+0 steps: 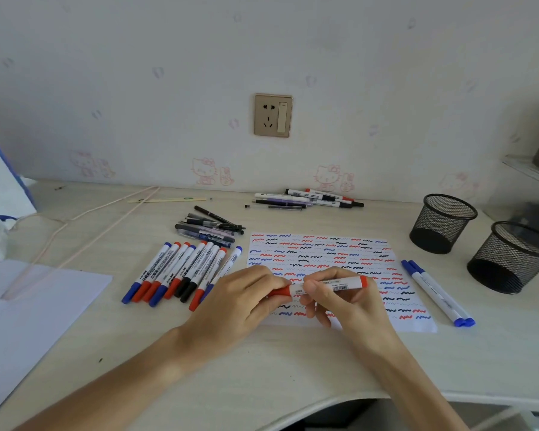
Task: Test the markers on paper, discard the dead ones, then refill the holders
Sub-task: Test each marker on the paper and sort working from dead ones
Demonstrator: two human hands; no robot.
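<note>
I hold a red marker (pixel 339 284) level above the test paper (pixel 324 253), which is covered with red, blue and black squiggles. My left hand (pixel 246 297) grips the marker's red cap end. Around its white barrel my right hand (pixel 333 300) pinches with fingers and thumb. A row of several capped markers (pixel 181 272) lies left of the paper. Two blue markers (pixel 436 290) lie to the right of the paper. Two black mesh holders (pixel 442 222) (pixel 511 256) lie tipped at the right.
A pile of dark pens (pixel 209 228) lies behind the marker row, and another pile of pens and markers (pixel 308 199) sits near the wall. White sheets (pixel 28 306) cover the left of the desk. A thin wire hanger (pixel 84 231) lies at the back left.
</note>
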